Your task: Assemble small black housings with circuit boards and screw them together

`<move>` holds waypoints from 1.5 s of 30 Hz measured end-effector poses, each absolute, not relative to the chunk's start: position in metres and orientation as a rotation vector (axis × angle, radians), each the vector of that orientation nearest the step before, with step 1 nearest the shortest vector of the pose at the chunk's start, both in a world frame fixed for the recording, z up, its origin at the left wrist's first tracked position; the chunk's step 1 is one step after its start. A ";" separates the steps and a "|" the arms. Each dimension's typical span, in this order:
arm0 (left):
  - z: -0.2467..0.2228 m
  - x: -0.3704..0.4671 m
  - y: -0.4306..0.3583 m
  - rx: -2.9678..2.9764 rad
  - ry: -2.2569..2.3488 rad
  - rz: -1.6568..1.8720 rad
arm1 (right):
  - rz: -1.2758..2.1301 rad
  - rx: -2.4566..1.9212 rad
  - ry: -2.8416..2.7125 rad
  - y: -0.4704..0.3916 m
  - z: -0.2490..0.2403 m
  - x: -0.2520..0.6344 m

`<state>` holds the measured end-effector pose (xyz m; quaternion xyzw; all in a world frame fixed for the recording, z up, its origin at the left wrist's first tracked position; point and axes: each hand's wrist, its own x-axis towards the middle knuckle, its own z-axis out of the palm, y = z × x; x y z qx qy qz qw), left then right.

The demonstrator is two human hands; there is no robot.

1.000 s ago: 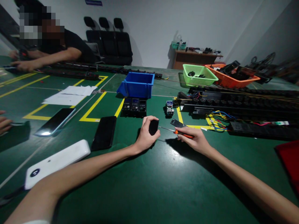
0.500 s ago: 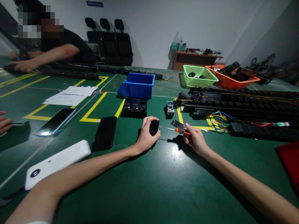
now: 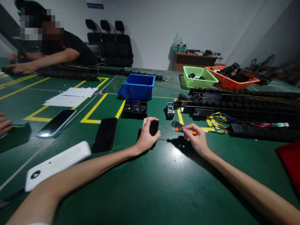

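My left hand [image 3: 147,134] grips a small black box-shaped part [image 3: 154,128], thumb and fingers closed around it above the green table. In my right hand [image 3: 197,139] is a screwdriver [image 3: 179,129] with an orange and black handle. Its thin shaft points left, and the tip reaches the right face of the black part; whether it sits in a screw I cannot tell. Just behind the screwdriver lies a flat black piece [image 3: 175,124]. A small module with bare circuit boards [image 3: 170,110] stands farther back. Several black modules [image 3: 135,108] sit side by side beyond my left hand.
A blue bin [image 3: 138,87] stands behind the modules. Two phones [image 3: 105,134] and a white device [image 3: 58,165] lie left. Green [image 3: 199,79] and orange baskets [image 3: 234,79], black rails [image 3: 225,103] and loose wires [image 3: 219,122] are right. Another person [image 3: 70,47] works at far left.
My right-hand fingers have shifted their hold on the screwdriver handle, with the thumb and fingertips now nearer its front. My left hand and the black part stay nearly still.
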<state>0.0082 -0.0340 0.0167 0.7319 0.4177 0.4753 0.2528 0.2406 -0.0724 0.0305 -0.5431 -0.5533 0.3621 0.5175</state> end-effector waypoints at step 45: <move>0.017 0.008 -0.034 2.010 1.128 1.288 | 0.900 -1.168 -1.225 -0.074 0.021 0.238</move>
